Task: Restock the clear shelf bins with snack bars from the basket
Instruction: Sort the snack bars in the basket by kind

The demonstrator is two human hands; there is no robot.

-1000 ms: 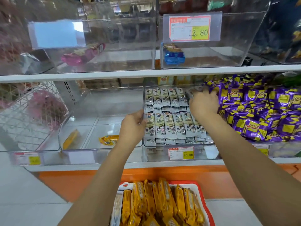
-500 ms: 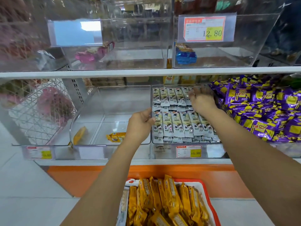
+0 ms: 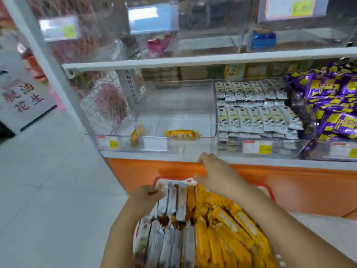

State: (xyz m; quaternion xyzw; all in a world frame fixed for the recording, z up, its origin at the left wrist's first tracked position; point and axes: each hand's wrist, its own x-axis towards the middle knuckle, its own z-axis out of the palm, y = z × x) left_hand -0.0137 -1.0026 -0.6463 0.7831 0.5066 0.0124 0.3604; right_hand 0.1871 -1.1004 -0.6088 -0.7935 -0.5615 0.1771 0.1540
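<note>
A red-rimmed basket (image 3: 270, 192) sits low in front of the shelf, packed with yellow snack bars (image 3: 222, 229) on the right and silver snack bars (image 3: 170, 238) on the left. My left hand (image 3: 145, 199) grips the far ends of the silver bars at the basket's left side. Blurred by motion, my right hand (image 3: 216, 175) hovers spread over the basket's far end and holds nothing. The clear shelf bin (image 3: 173, 99) above holds one yellow bar (image 3: 181, 134) lying flat, with another upright (image 3: 137, 132) at its left wall. The neighbouring bin (image 3: 255, 109) is filled with rows of silver bars.
Purple snack packs (image 3: 328, 105) pile up at the right of the lower shelf. The upper shelf (image 3: 193, 59) carries clear bins with a pink pack (image 3: 156, 44) and a blue pack (image 3: 263, 38). An orange base panel (image 3: 289, 182) runs below. White floor tiles (image 3: 48, 190) lie to the left.
Both hands have left the bin of silver bars and dropped to the basket. The view has swung down and left.
</note>
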